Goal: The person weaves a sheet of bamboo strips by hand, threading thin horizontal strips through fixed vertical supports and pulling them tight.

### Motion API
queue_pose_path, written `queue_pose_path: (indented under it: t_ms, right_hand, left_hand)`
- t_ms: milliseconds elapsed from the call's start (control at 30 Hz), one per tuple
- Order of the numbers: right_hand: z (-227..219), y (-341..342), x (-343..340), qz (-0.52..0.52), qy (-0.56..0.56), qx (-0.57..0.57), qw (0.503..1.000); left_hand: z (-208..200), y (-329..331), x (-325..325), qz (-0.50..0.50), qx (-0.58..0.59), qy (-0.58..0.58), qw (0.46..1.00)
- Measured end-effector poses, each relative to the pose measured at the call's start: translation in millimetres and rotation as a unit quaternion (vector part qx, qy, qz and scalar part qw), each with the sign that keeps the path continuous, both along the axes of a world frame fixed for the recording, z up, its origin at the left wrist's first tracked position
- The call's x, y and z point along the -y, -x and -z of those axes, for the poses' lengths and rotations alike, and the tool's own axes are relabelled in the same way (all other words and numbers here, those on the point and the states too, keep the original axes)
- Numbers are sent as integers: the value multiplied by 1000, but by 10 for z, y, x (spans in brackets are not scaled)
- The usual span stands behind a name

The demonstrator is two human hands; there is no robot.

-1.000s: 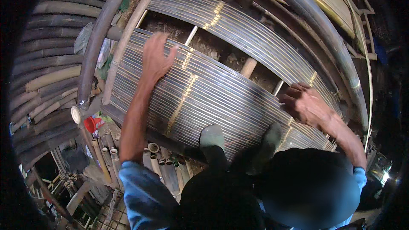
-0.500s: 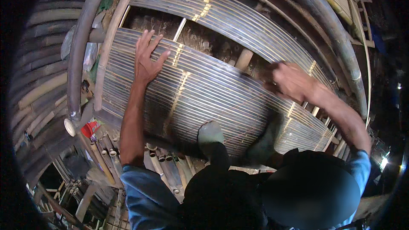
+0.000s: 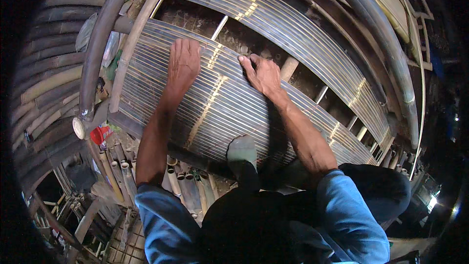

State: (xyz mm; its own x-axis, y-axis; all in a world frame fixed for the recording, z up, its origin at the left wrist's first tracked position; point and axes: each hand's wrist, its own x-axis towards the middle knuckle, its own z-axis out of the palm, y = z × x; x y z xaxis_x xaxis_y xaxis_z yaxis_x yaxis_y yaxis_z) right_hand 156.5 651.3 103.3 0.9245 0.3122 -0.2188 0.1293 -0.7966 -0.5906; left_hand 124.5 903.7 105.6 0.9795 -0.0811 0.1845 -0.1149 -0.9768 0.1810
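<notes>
A panel of narrow dark bamboo slats [image 3: 161,98] with pale gaps and light cross bands lies in front of me. Over its far edge, on the left, my left hand [image 3: 184,66] is closed with fingers curled down. To its right my right hand [image 3: 265,74] is also closed at the same edge, thumb toward the left. The fingertips of both hands are hidden, so what they hold cannot be made out. A thin reddish line shows along the edge between them. My boot [image 3: 243,150] rests on the panel's near side.
A second slatted panel [image 3: 288,32] lies beyond a dark gap crossed by a round pole [image 3: 289,68]. Thick bamboo poles [image 3: 105,34] frame the left, another pole [image 3: 378,27] the right. Cut bamboo tubes [image 3: 188,186] and a red container [image 3: 100,134] are at lower left.
My right hand has swung left along the panel's edge, close to my left hand. My left hand has gone from spread fingers to curled ones. The view has shifted slightly.
</notes>
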Motion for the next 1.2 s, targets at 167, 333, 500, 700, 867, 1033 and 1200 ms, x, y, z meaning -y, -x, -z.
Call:
queue_pose_path:
  t_ms: [167, 333, 500, 700, 867, 1033, 1200]
  right_hand:
    - [-36, -70, 35, -31, -10, -70, 997]
    - [0, -190, 105, 54, -93, -137, 985]
    - [259, -419, -247, 73, -159, -158, 972]
    - [346, -689, -608, 79, -118, -161, 977]
    - [600, -736, -948, 106, -207, -188, 954]
    - [575, -787, -771, 131, -236, -201, 942]
    - [110, -579, -625, 113, -286, -69, 949]
  left_hand:
    - [-527, 411, -521, -125, -226, 246, 934]
    - [-1304, 808, -1893, -270, -147, 511, 802]
    - [-1858, 961, -3139, -131, 109, 837, 520]
    - [-856, -624, -1373, -176, -40, 355, 917]
    - [60, -1086, -281, -104, -154, 151, 971]
    - [137, -1149, 124, -61, -188, 131, 971]
    - [-187, -1083, -213, -91, -204, 180, 958]
